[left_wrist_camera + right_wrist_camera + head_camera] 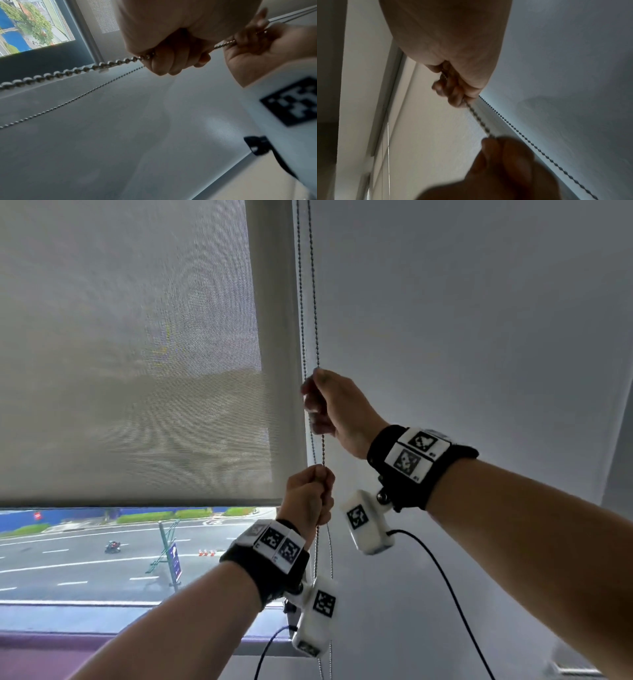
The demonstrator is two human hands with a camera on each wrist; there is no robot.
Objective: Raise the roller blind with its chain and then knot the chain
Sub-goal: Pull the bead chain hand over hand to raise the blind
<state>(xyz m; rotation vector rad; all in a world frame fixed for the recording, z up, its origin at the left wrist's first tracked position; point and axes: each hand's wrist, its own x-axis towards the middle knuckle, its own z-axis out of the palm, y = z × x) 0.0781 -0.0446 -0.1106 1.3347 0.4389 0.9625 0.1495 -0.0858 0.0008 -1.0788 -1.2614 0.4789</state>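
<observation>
Both hands are fisted on the same strand of the bead chain (314, 302), which hangs along the right edge of the roller blind (137, 354), between it and the grey wall (479, 320). Right hand (334, 409) is the higher one, fingers curled tight round the chain; left hand (308, 498) is just below it, also wrapped round the chain, a short taut length showing between the two fists. The second strand runs loose just beside the gripped one, and both drop past the left wrist toward the sill. Blind covers most of the window, its bottom bar sitting low with a strip of glass (102, 549) under it showing a road. No knot seen in the chain. Each wrist has a black band with white marker blocks; a black cable (442, 577) trails from the right one. Left wrist view shows the chain coming out of both sides of the fist (168, 54); right wrist view shows the same for the right fist (453, 86)
</observation>
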